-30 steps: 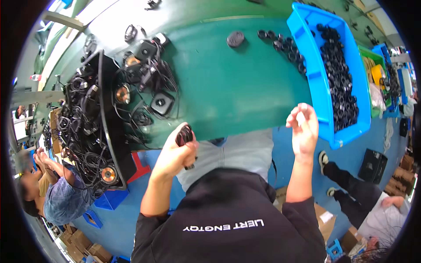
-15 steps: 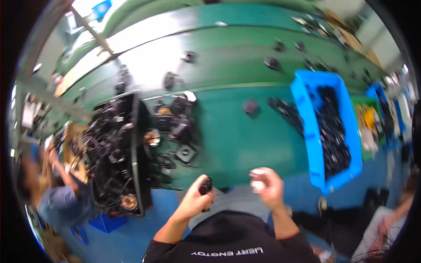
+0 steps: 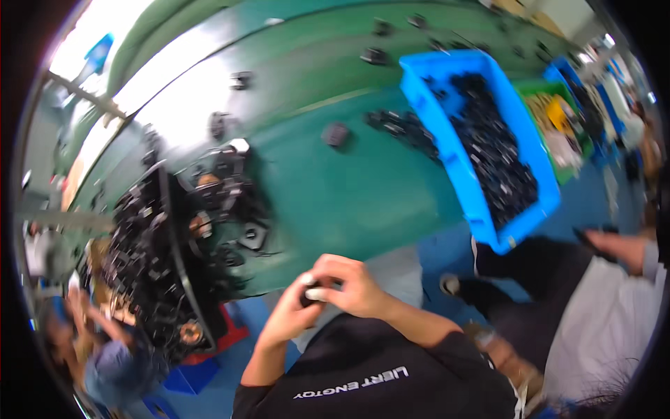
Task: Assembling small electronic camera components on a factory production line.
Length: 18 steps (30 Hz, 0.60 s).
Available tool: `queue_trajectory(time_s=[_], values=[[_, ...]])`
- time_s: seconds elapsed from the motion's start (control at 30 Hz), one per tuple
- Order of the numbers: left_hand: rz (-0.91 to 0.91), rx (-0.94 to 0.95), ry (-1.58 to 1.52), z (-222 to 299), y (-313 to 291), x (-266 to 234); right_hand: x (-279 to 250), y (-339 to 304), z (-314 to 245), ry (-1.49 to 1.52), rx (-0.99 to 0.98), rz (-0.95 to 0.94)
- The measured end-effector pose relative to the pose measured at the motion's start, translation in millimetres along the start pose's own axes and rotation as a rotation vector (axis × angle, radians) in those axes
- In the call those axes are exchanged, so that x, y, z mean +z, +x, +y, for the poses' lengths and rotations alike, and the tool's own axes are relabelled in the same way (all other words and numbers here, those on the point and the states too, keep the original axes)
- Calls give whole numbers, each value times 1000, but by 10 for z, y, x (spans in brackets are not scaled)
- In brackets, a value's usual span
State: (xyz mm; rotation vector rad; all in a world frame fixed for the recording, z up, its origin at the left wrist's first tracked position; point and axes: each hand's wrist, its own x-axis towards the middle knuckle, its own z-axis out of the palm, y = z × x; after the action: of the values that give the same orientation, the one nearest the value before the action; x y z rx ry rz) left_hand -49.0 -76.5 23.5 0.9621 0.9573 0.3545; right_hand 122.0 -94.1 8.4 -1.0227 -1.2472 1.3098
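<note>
In front of my body my two hands meet around a small dark part [image 3: 308, 296], mostly covered by fingers, so its kind does not show. My left hand [image 3: 287, 312] is closed around it from the left. My right hand [image 3: 352, 288] reaches over from the right, fingers curled and pressed against the same part. White patches like fingertip covers show on the digits. Ahead on the green table [image 3: 349, 202] lies a dark blocky piece [image 3: 336, 135], apart from both hands.
A black crate [image 3: 183, 258] heaped with dark corded parts stands left, with more loose parts [image 3: 227, 185] beside it. At right is a blue bin [image 3: 457, 174] of small black pieces, then a green crate [image 3: 569, 167]. Other people are at the lower left [image 3: 115, 366] and right [image 3: 600, 335].
My right hand has moved left to meet my left hand at the dark part. The whole view has turned right, so the table and bins appear shifted left and tilted.
</note>
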Motion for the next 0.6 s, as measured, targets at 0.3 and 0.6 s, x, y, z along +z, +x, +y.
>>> queue_trajectory(time_s=[0.3,0.6], values=[[100,104,-553,-14,-204,-119,-119,-162,227,54,83,92],[191,499,-887,94,-773,-664,-937,-304,270,-156,70,555]])
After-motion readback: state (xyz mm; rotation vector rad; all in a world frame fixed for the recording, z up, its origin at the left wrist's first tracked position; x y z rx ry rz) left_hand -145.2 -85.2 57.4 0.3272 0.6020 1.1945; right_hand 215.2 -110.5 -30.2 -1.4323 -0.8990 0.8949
